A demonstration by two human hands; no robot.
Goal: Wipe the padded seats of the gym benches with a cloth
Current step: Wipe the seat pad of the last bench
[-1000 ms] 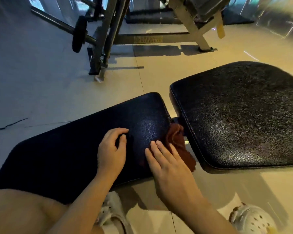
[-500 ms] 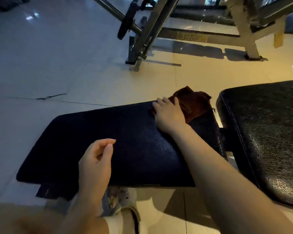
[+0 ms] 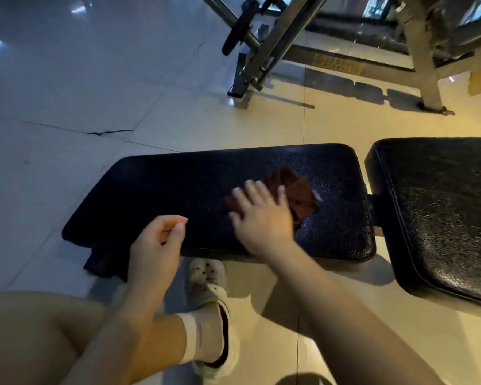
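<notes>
A long black padded bench seat (image 3: 178, 187) lies across the middle of the head view. A reddish-brown cloth (image 3: 297, 193) is spread on its right half. My right hand (image 3: 261, 218) lies flat on the cloth with straight, blurred fingers pressing it onto the pad. My left hand (image 3: 156, 245) hovers at the pad's near edge, fingers loosely curled, holding nothing. A second black pad (image 3: 442, 212) sits to the right, joined by a narrow bracket.
A metal gym machine frame (image 3: 264, 51) with a black weight plate (image 3: 235, 31) stands on the tiled floor beyond the bench. My leg and white clog (image 3: 208, 279) are below the pad's near edge. A floor crack (image 3: 106, 132) runs at left.
My right hand has drawn the cloth from the pad's far right corner back toward the middle of the pad. My left hand stays near the front edge.
</notes>
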